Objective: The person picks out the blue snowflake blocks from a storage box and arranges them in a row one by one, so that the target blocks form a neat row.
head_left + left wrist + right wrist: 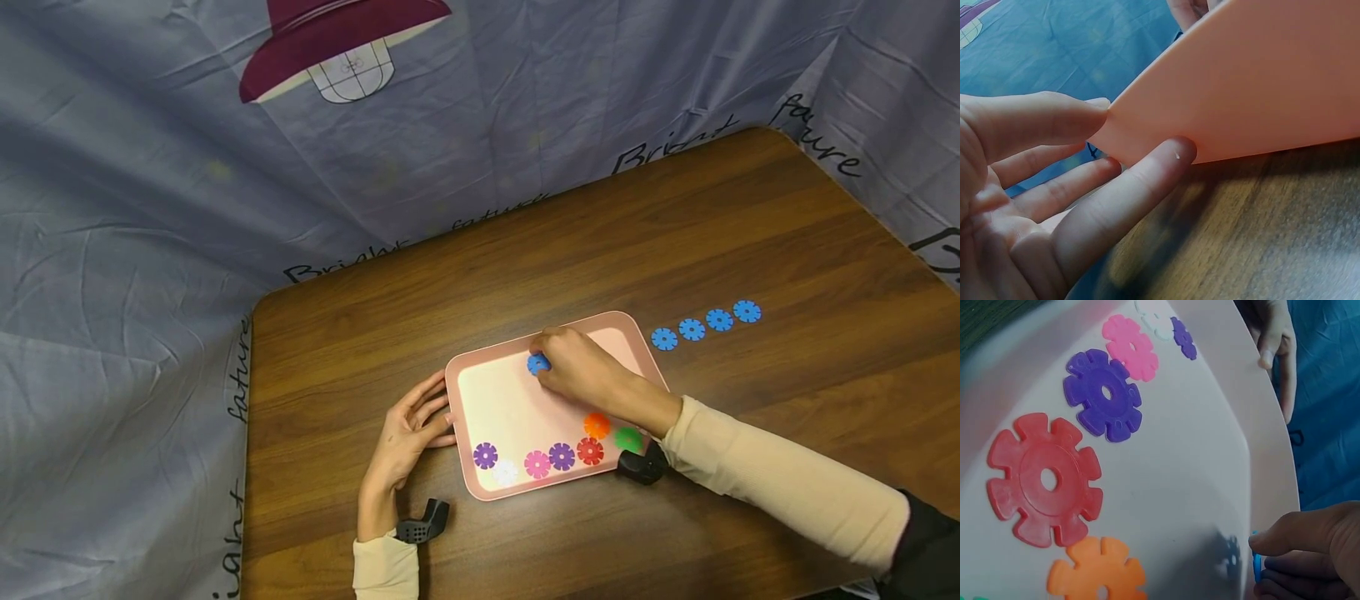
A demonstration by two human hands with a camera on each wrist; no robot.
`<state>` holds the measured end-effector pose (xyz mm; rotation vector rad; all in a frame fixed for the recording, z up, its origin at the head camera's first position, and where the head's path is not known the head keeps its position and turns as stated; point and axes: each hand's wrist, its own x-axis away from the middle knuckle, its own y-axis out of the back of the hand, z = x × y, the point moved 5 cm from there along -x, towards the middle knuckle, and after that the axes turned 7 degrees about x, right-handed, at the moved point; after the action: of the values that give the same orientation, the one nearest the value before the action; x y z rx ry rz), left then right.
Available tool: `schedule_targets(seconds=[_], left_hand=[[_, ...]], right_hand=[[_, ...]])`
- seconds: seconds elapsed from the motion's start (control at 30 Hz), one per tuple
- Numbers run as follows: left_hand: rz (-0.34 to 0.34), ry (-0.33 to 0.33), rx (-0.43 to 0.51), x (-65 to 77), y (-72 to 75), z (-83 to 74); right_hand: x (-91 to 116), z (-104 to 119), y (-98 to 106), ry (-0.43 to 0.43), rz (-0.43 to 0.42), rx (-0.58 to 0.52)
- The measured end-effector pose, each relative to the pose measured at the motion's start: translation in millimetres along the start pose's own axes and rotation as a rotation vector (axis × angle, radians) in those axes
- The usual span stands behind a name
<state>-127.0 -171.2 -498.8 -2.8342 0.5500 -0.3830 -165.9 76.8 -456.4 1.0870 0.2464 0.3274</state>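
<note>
My right hand (pixel 581 371) pinches a blue interlocking disc (pixel 537 364) between thumb and fingers, over the far part of a pink tray (pixel 454 379). In the right wrist view this blue disc (pixel 1257 557) is seen edge-on beside the tray's wall. My left hand (pixel 405 433) touches the tray's left side, the thumb at the rim and the index fingertip (pixel 1179 150) against the outer wall. Along the near side of the tray lie notched discs: purple (pixel 485 456), white (pixel 506 472), pink (pixel 537 464), a second purple (pixel 562 457), red (pixel 590 451), orange (pixel 597 426) and green (pixel 628 439).
Several blue discs (pixel 692 330) form a slanting row on the wooden table (pixel 750 433), right of the tray. Black wrist cameras (pixel 423 521) sit at both wrists. A printed grey-blue curtain (pixel 487 108) hangs behind the table and along its sides.
</note>
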Motion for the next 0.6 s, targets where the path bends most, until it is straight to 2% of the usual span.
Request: schedule_targets(seconds=[0.33, 0.6], left_hand=[[-0.004, -0.002, -0.003, -0.6, -0.3, -0.8], [-0.01, -0.011, 0.003, 0.2, 1.0, 0.6]], right_hand=[[5, 0, 16, -0.055, -0.008, -0.008], [10, -1, 31, -0.025, -0.061, -0.028]])
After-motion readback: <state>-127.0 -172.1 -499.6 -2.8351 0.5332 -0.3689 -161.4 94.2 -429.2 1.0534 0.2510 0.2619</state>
